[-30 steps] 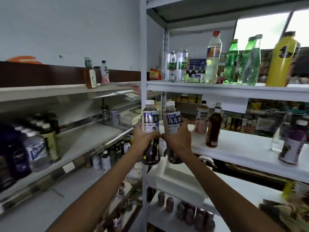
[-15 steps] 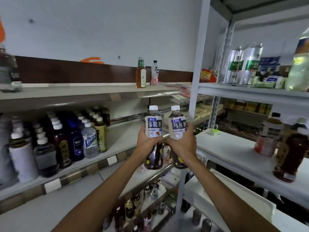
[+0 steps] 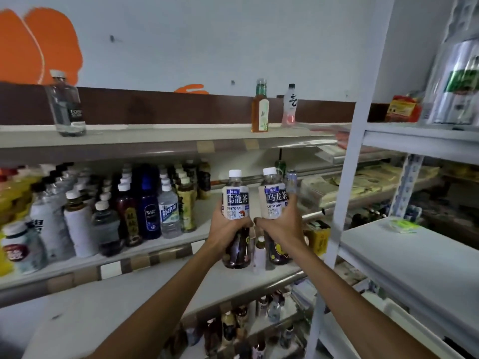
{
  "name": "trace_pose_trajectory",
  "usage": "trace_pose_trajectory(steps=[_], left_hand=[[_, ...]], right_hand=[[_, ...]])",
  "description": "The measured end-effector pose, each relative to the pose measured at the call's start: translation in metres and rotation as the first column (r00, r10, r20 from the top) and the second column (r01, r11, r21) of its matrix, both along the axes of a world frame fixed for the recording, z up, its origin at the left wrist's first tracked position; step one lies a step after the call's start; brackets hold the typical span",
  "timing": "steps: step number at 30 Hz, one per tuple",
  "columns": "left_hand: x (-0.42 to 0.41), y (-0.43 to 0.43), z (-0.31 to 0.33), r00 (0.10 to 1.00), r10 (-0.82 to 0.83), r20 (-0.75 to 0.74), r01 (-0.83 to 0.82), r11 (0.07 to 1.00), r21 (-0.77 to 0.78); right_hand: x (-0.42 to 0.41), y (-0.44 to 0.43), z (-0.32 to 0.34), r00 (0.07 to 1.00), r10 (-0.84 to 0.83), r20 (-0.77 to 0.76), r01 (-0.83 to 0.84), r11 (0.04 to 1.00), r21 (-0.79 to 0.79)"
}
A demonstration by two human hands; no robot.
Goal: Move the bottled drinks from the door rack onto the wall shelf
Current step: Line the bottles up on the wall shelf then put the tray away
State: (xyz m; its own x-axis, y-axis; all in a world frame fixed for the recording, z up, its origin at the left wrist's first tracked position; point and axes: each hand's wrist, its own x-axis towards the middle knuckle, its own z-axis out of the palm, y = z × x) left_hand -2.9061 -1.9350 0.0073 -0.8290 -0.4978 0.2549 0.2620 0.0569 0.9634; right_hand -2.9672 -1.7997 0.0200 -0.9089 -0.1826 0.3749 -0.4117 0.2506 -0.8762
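1. the left hand (image 3: pixel 228 230) is curled round the middle of a dark tea bottle with a white cap and a white-and-blue label (image 3: pixel 235 203) and holds it upright.
2. the right hand (image 3: pixel 283 226) grips a second dark tea bottle (image 3: pixel 275 200) with the same kind of cap and label, also upright; its fingers and thumb close round the body at the label's lower edge.
3. the two bottles are side by side, close together, and whether they touch cannot be told. they are held in the air in front of the grey wall shelf (image 3: pixel 129 301), at the level of its middle board.
4. on that middle board, left of the hands, stands a crowd of mixed bottles (image 3: pixel 145 203): clear water, dark drinks, a deep blue one and white-wrapped ones.
5. the top board carries a clear bottle with a pale cap (image 3: pixel 66 104) at the left. further right stands an amber bottle with a green cap (image 3: pixel 260 107), and just beside it a white bottle with a pink base (image 3: pixel 289 106).
6. a lower board holds more small dark bottles (image 3: pixel 233 330), blurred.
7. to the right stands a white metal rack (image 3: pixel 414 255); its upper board bears tall silver cans (image 3: pixel 461 81) and a red packet (image 3: pixel 403 108).
8. orange paint patches (image 3: pixel 39 42) mark the pale wall above the shelf.
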Motion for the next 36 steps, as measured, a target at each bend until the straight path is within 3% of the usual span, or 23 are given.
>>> trace_pose_trajectory(steps=[8,19,31,36], left_hand=[[-0.029,-0.032,-0.010,0.993,0.115,-0.011,-0.116,0.991,-0.061],[-0.113,-0.091,-0.031,0.957,0.290,0.030,-0.288,0.956,-0.065],[-0.195,-0.150,-0.056,0.910,0.411,0.053,-0.367,0.859,-0.356],[-0.226,-0.160,-0.073,0.835,0.537,0.119,-0.434,0.776,-0.457]], right_hand=[[-0.037,-0.035,-0.010,0.979,0.203,0.016,-0.204,0.975,0.090],[-0.122,-0.094,-0.016,0.970,0.244,0.007,-0.243,0.966,0.091],[-0.217,-0.161,-0.032,0.977,0.210,0.030,-0.212,0.967,0.141],[-0.261,-0.186,-0.034,0.968,0.246,0.040,-0.249,0.962,0.109]])
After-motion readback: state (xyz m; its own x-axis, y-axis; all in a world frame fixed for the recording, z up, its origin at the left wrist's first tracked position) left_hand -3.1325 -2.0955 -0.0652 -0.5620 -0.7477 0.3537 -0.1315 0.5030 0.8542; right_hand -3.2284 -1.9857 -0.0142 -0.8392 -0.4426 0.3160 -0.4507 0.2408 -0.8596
